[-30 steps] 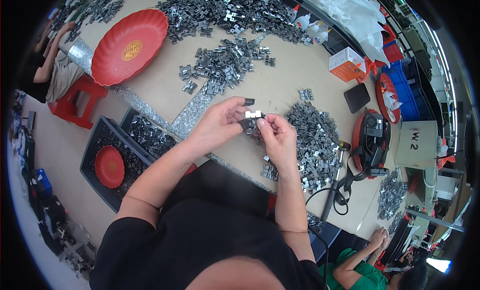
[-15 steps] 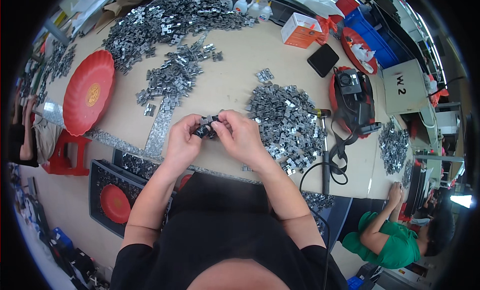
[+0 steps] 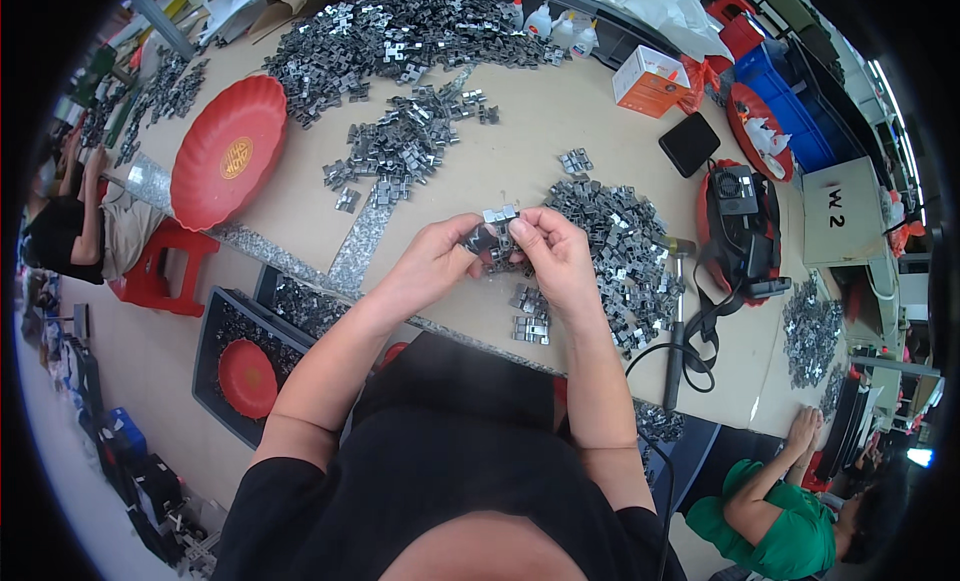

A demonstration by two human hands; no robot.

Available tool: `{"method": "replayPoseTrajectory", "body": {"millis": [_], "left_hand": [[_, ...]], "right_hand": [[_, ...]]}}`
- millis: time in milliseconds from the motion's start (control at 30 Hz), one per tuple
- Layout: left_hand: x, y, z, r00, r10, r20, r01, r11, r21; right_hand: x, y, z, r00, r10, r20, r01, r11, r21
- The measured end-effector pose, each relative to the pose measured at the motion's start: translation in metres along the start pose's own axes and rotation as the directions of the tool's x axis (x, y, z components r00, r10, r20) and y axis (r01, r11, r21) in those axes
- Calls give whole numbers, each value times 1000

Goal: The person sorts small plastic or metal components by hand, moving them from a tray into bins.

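Note:
My left hand (image 3: 440, 259) is closed around small dark metal pieces (image 3: 480, 241), partly hidden by the fingers. Between the fingertips of my right hand (image 3: 556, 256) sits a shiny bent metal clip (image 3: 500, 214), pinched at its right end and close against the dark pieces. Both hands are held together above the table's near part. Just right of them lies a large heap of similar metal clips (image 3: 620, 251). A few clips in short rows (image 3: 530, 326) rest beside my right wrist, near the table edge.
More clips form a long heap (image 3: 400, 41) at the back. A red scalloped plate (image 3: 230, 153) stands left; a hammer-like tool (image 3: 676, 351) and a cable lie right. An orange box (image 3: 650, 81) and glue bottles (image 3: 562, 29) stand behind. A co-worker in green (image 3: 780, 521) sits at right.
The whole view has shifted, so the table appears farther right. A shiny clip now shows upright between my hands, and the short rows of clips beside my right wrist have come into sight.

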State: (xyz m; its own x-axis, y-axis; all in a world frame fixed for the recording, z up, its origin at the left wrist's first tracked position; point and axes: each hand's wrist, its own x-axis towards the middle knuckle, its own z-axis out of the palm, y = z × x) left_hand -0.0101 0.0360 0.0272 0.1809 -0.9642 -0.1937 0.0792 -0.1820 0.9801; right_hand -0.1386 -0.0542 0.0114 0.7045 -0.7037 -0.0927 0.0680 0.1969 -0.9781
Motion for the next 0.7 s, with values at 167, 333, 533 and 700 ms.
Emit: {"method": "replayPoseTrajectory", "body": {"millis": [167,333,533,700], "left_hand": [[1,-15,3,994,95,-50,-89,990,108],[-2,-12,16,980,140,-144,-134,990,45],[-1,-13,8,993,91,-79,-80,989,125],[-5,-32,20,925,379,4,-197,472,859]], "right_hand": [[-1,6,2,1000,-11,2,11,1000,-14],[-2,17,0,990,-136,-27,129,975,-182],[-7,-10,-8,935,-329,-135,180,765,-618],[-16,-39,-54,865,-393,-312,-102,472,-876]]}}
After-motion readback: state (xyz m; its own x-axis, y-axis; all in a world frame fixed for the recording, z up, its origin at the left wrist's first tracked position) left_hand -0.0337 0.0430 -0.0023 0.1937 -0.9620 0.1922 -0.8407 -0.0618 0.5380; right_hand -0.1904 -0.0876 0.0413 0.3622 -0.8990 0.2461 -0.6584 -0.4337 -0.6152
